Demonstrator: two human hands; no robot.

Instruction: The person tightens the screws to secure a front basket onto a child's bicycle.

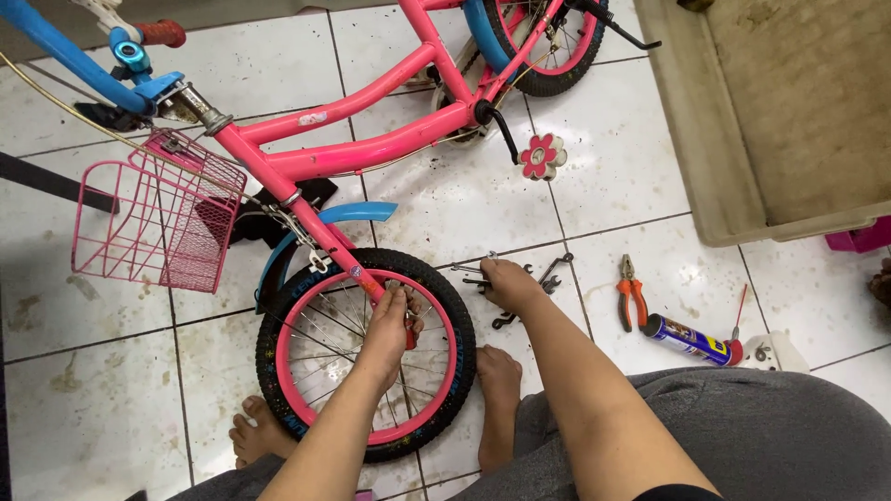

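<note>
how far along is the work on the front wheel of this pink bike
Done: the front wheel sits between the fork legs, and the spanners, pliers and spray can are laid out on the floor. In hand: the left hand grips at the wheel's hub while the right hand reaches onto the spanners. Left: no tool is on the hub yet, so any tightening there looks not yet done.

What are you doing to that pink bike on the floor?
A person sits on the tiled floor beside a pink bicycle that lies on its side. The left hand grips the hub of the front wheel, at the bottom of the fork. The right hand rests on a few wrenches spread on the floor. Orange-handled pliers and a blue spray can lie just to the right. A pink basket hangs at the front of the bike.
</note>
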